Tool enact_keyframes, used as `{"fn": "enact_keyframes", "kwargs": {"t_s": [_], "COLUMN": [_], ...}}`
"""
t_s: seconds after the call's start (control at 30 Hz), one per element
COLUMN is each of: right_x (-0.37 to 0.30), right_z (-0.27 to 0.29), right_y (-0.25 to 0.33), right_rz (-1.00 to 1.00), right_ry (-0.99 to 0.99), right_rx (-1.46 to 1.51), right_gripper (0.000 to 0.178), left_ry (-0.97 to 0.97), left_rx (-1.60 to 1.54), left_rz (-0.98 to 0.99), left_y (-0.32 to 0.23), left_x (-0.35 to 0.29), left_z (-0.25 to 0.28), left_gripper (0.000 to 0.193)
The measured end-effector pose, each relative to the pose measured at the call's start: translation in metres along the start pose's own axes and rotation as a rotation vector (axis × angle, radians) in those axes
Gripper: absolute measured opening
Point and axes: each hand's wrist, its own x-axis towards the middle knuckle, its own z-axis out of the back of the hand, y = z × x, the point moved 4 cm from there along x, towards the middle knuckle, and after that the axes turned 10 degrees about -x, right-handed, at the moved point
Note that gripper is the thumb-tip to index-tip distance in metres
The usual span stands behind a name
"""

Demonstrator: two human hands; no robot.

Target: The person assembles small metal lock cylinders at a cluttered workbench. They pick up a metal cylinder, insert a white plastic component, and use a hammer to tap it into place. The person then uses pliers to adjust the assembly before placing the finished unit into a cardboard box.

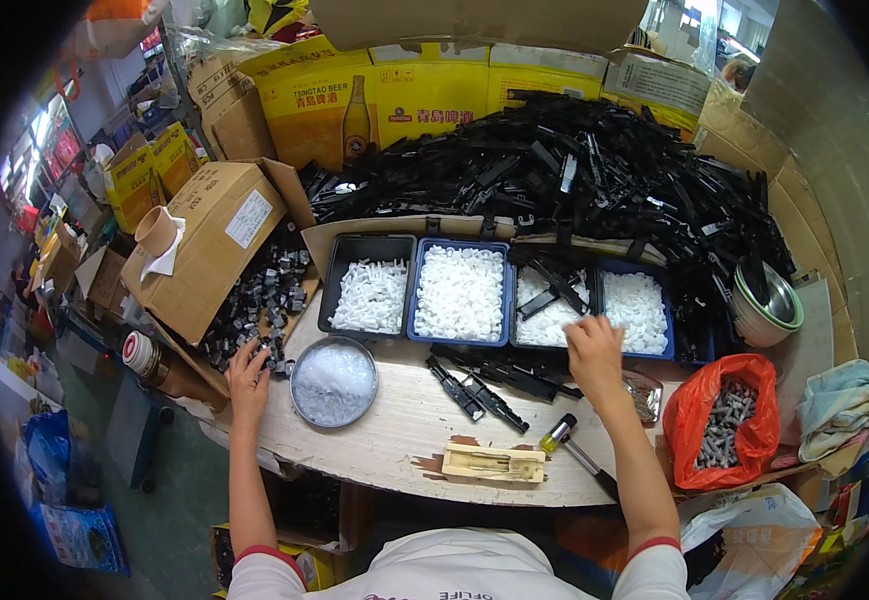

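My left hand [246, 382] reaches to the near edge of a heap of small dark grey and black blocks [259, 300], its fingers apart and touching the loose pieces. My right hand [595, 350] is at the front of a black bin [544, 343] of small white plastic parts, fingers curled together; what they hold, if anything, is hidden. Long black plastic pieces [556, 290] lie across the white parts in that bin. Beside my left hand stands a round metal dish [334, 417] of clear, whitish small parts. Several black assemblies [484, 395] lie on the table between my arms.
A cream fixture block [494, 463], a yellow-handled screwdriver [557, 433] and a hammer [586, 460] lie near the front edge. At right stands a red bag [694, 400] of grey parts. A large pile of black parts [594, 170] rises behind the bins.
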Motion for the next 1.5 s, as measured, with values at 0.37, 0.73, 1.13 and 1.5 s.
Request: {"fn": "enact_keyframes", "kwargs": {"t_s": [0.37,0.73,1.13,1.5], "right_x": [0.073,0.061,-0.109,-0.111], "right_z": [-0.037,0.031,0.053,0.033], "right_y": [0.014,-0.042,0.133,0.156], "right_rz": [0.181,-0.513,0.261,0.358], "right_ry": [0.202,-0.060,0.517,0.506], "right_rx": [-0.042,1.258,0.177,0.215], "right_gripper": [0.019,0.021,0.035,0.038], "left_ry": [-0.171,-0.243,-0.115,-0.147], "left_rx": [-0.052,-0.071,-0.245,-0.314], "left_rz": [0.121,0.001,0.028,0.254], "left_y": [0.019,0.000,-0.019,-0.005], "left_x": [-0.028,-0.041,-0.062,-0.074], "left_z": [-0.012,-0.017,-0.011,-0.009], "left_gripper": [0.034,0.021,0.032,0.021]}}
